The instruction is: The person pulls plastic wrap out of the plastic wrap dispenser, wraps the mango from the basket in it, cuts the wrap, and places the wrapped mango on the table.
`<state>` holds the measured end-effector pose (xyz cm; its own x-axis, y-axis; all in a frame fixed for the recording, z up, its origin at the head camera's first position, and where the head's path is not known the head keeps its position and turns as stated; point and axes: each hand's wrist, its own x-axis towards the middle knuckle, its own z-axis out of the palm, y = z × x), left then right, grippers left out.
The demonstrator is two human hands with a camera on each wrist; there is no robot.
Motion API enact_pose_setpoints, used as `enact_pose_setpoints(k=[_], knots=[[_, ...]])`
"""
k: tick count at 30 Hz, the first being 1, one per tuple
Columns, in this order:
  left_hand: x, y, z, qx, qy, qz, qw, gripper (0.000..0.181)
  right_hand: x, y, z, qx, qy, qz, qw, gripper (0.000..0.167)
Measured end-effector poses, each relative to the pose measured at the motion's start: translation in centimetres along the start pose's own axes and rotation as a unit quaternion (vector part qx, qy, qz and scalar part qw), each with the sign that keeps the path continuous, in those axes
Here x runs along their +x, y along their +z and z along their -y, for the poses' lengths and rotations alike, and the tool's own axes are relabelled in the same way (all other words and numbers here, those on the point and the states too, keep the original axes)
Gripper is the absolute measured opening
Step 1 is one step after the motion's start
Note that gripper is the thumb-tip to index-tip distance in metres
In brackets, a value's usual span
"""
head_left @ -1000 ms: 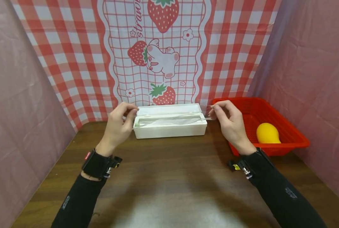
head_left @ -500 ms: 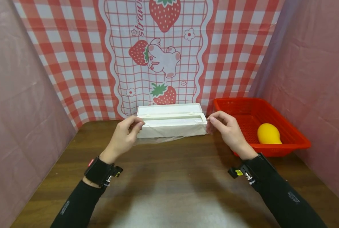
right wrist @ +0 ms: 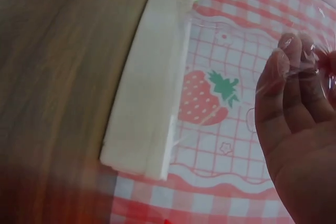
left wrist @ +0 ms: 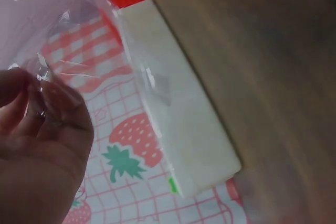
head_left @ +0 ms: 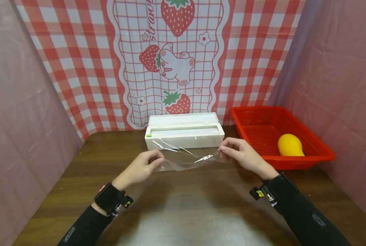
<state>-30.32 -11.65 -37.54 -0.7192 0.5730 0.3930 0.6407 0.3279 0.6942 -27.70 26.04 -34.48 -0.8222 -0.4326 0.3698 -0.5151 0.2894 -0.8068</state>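
A clear sheet of plastic wrap stretches between both hands, in front of a white wrap dispenser box whose lid stands raised at the back. My left hand pinches one corner of the film between thumb and fingers. The opposite corner is pinched by my right hand. In the left wrist view the film runs from the fingers toward the box. A small green piece sits at the box's left end. The film's far edge by the box slot is hard to make out.
A red plastic basket stands at the right, holding a yellow rounded object. Behind the box hangs a checked strawberry cloth. Pink curtains flank the brown wooden table.
Both hands have come down and toward the person, drawing the plastic wrap out from the box over its front edge. The box and basket have stayed in place.
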Motion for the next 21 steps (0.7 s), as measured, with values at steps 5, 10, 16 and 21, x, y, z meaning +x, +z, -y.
enact_pose_setpoints(k=[5, 10, 16, 21], knots=[[-0.7, 0.6, 0.2, -0.011, -0.028, 0.074, 0.9968, 0.012, -0.7, 0.0, -0.7, -0.021, 0.023, 0.039, 0.9987, 0.010], [-1.0, 1.0, 0.5, -0.014, -0.042, 0.112, 0.9927, 0.014, -1.2, 0.1, -1.2, -0.036, 0.045, 0.075, 0.9955, 0.013], [-1.4, 1.7, 1.3, -0.034, -0.062, 0.145, 0.9869, 0.014, -1.6, 0.5, -2.0, -0.064, 0.060, 0.100, 0.9911, 0.015], [-1.7, 1.8, 1.5, -0.039, -0.072, 0.148, 0.9856, 0.015, -1.9, 1.0, -2.6, -0.107, 0.050, 0.139, 0.9832, 0.013]])
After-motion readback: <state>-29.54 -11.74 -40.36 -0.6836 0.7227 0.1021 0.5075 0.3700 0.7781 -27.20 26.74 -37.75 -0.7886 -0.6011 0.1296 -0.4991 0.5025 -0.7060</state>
